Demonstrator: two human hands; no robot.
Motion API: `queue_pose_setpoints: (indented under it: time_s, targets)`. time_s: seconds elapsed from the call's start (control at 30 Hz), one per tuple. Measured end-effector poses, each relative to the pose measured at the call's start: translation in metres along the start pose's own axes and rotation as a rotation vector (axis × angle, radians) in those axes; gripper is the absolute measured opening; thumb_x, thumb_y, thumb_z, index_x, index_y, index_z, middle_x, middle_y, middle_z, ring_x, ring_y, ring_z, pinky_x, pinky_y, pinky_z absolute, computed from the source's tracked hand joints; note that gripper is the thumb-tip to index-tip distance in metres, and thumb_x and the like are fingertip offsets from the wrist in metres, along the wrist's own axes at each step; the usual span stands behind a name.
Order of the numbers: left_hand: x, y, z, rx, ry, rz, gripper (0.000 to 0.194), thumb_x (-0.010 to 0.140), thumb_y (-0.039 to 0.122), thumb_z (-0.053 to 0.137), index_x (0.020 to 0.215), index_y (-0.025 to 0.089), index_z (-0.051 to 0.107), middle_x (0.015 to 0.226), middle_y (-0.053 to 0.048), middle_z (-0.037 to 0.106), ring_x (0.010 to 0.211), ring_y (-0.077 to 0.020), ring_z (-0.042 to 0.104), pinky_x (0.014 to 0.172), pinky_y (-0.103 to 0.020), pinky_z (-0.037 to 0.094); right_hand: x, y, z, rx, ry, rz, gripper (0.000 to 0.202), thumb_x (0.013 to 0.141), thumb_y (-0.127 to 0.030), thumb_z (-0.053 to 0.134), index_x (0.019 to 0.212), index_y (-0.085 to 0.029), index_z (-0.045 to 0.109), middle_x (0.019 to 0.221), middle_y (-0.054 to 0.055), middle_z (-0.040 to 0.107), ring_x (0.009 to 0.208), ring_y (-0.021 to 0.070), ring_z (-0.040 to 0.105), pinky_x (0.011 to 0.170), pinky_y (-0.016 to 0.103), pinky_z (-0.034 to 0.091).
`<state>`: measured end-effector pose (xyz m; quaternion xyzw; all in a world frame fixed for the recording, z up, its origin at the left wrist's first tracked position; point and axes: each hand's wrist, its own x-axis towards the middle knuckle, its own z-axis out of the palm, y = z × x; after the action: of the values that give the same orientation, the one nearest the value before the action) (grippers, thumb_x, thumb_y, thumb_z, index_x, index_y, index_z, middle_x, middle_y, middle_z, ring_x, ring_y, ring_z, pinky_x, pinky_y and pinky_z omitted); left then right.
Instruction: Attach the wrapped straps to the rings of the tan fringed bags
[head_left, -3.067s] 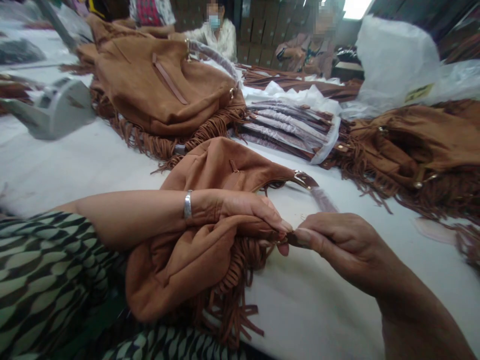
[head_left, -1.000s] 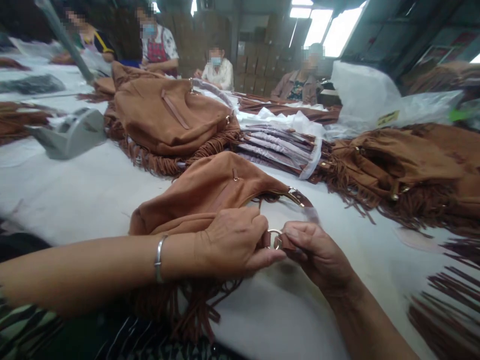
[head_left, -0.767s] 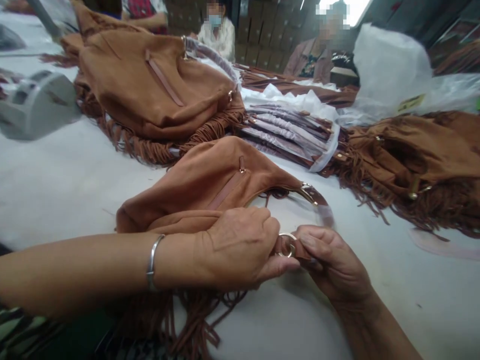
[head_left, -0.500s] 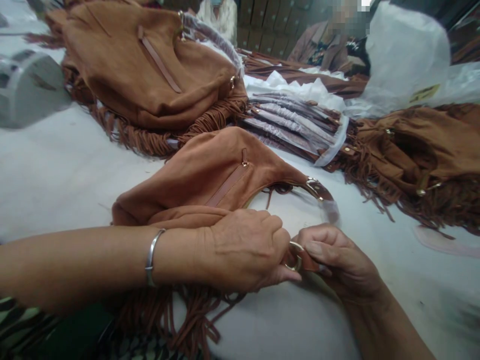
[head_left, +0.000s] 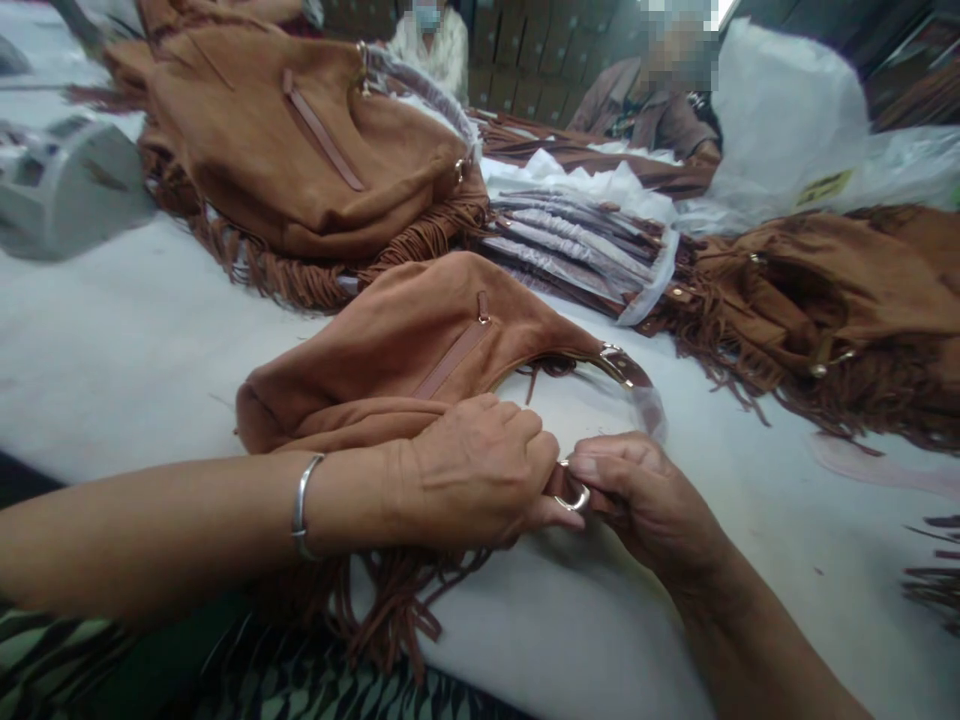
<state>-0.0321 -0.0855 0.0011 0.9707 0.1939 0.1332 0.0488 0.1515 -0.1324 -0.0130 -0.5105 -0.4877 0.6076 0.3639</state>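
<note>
A brown suede handbag [head_left: 375, 340] with a zip pocket and fringe [head_left: 390, 620] lies on the white table in front of me. My left hand [head_left: 487, 475] is closed on the bag's near strap end, beside a gold metal ring [head_left: 574, 496]. Just right of the ring, my right hand [head_left: 637, 490] pinches a brown leather strap [head_left: 600, 502] that passes through it. The handle's far end is fixed to the bag by another metal buckle [head_left: 618, 362], and clear plastic wraps part of the handle [head_left: 646, 405]. My fingers hide most of the near joint.
A larger brown bag [head_left: 300, 150] stands behind, with a grey tape dispenser-like object [head_left: 71, 190] to its left. Plastic-wrapped straps [head_left: 577, 245] lie in a bundle at the back. Another fringed bag [head_left: 862, 300] is at right. Two people sit across the table.
Both hands have shifted slightly left and up in view. The ring has turned, and the leather strap now sits through it, closer to my right fingertips.
</note>
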Motion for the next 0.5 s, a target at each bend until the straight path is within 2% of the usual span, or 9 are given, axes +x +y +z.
queue_pose_setpoints:
  time_s: [0.13, 0.3, 0.37, 0.5]
  targets:
    - [-0.003, 0.004, -0.001, -0.045, 0.031, -0.061, 0.049, 0.091, 0.052, 0.028, 0.084, 0.013, 0.056, 0.08, -0.009, 0.057, 0.074, -0.0224, 0.051, 0.068, -0.037, 0.043, -0.007, 0.001, 0.012, 0.001, 0.21, -0.101, 0.039, 0.077, -0.033, 0.059, 0.047, -0.019, 0.041, 0.045, -0.005, 0.031, 0.042, 0.0075, 0.026, 0.04, 0.024, 0.02]
    - [-0.005, 0.0, -0.003, -0.11, 0.054, -0.088, 0.048, 0.09, 0.053, 0.029, 0.092, 0.013, 0.057, 0.085, -0.009, 0.055, 0.076, -0.0229, 0.05, 0.069, -0.038, 0.042, -0.013, 0.002, 0.03, 0.03, 0.36, -0.182, 0.037, 0.08, -0.032, 0.057, 0.049, -0.019, 0.043, 0.048, -0.004, 0.031, 0.046, 0.0092, 0.028, 0.042, 0.025, 0.025]
    - [-0.005, -0.001, -0.004, -0.11, 0.046, -0.082, 0.05, 0.088, 0.056, 0.03, 0.091, 0.014, 0.057, 0.083, -0.008, 0.055, 0.074, -0.0223, 0.048, 0.067, -0.038, 0.041, -0.012, 0.002, 0.032, 0.03, 0.369, -0.202, 0.037, 0.081, -0.031, 0.057, 0.049, -0.019, 0.043, 0.048, -0.004, 0.031, 0.047, 0.0095, 0.029, 0.043, 0.025, 0.026]
    - [-0.004, -0.004, -0.003, -0.121, 0.029, -0.032, 0.051, 0.086, 0.06, 0.034, 0.084, 0.014, 0.056, 0.078, -0.007, 0.053, 0.069, -0.0198, 0.046, 0.063, -0.034, 0.04, -0.009, 0.001, 0.023, 0.043, 0.22, -0.113, 0.037, 0.081, -0.033, 0.059, 0.05, -0.018, 0.045, 0.047, -0.004, 0.033, 0.044, 0.0081, 0.028, 0.041, 0.025, 0.022]
